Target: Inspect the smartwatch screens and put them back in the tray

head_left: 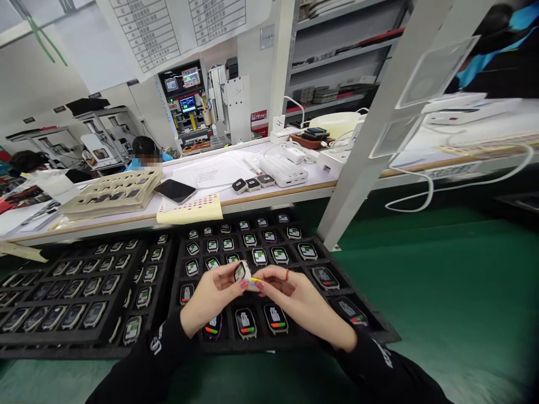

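My left hand (213, 297) pinches a small smartwatch body (241, 272) with a lit screen, held above a black tray (381, 331). My right hand (290, 297) meets it from the right, its fingers closed on the watch's side and on a thin yellow stick (255, 279). Both hands hover over the tray's middle rows. The tray's pockets hold several watch bodies (259, 256) with lit screens.
A second black tray (164, 292) of dark-screened watches lies to the left. Behind runs a shelf with a beige tray (112, 193), a phone (175, 191), a yellow sheet (191, 210), white chargers (283, 170) and cables. A white post (357, 168) stands right; green mat (442, 292) beyond. Another person sits far back left.
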Demonstrator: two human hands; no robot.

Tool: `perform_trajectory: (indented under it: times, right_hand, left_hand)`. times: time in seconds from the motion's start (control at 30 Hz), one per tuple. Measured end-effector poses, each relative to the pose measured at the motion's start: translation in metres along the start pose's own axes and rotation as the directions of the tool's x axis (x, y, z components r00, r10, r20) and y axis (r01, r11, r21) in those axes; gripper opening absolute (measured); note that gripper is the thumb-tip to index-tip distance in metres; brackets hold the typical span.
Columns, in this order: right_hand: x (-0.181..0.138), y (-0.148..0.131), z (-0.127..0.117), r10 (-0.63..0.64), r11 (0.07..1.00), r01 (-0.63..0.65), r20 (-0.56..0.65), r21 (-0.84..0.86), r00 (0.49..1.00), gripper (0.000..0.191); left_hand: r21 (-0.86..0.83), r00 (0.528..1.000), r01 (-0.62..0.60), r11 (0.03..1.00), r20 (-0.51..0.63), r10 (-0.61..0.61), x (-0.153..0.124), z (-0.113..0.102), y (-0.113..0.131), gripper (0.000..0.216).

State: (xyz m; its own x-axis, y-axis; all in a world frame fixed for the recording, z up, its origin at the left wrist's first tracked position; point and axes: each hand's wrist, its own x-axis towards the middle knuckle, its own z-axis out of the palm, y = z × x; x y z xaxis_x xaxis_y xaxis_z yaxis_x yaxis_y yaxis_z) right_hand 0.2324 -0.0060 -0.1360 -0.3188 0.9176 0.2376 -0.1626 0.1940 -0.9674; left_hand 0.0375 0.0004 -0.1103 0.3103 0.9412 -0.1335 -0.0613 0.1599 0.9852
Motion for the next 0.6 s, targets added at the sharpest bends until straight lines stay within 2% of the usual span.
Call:
perform_trajectory:
  times: [0.1,0.2,0.3,0.4,0.5,0.6]
  right_hand:
    - [-0.002,-0.003,0.003,-0.067,0.997,0.069,-0.092,0.025,0.994,0.026]
    - [-0.004,-0.004,0.005,-0.108,0.994,0.111,-0.165,0.010,0.980,0.025]
    - [-0.005,-0.008,0.006,-0.115,0.993,0.113,-0.150,-0.023,0.982,0.026]
    - [-0.007,-0.014,0.006,-0.125,0.991,0.117,-0.133,-0.071,0.983,0.028]
    - [-0.009,-0.015,0.009,-0.131,0.990,0.116,-0.202,-0.084,0.971,0.032]
    - [-0.010,-0.010,0.015,-0.109,0.994,0.112,-0.295,-0.008,0.949,0.032]
  left_hand:
    - [0.069,0.996,-0.085,0.994,0.035,0.083,0.000,0.002,-0.002,0.044]
    - [0.004,0.993,-0.076,0.997,0.088,0.075,0.000,0.004,-0.001,0.038]
    - [-0.106,0.991,-0.019,0.994,0.128,0.033,-0.001,0.005,0.002,0.042]
    - [-0.137,0.985,0.004,0.991,0.170,0.020,-0.002,0.008,0.006,0.050]
    - [-0.144,0.980,0.008,0.990,0.196,0.021,-0.003,0.010,0.006,0.053]
    - [-0.196,0.979,0.014,0.981,0.201,0.026,-0.003,0.010,0.003,0.053]
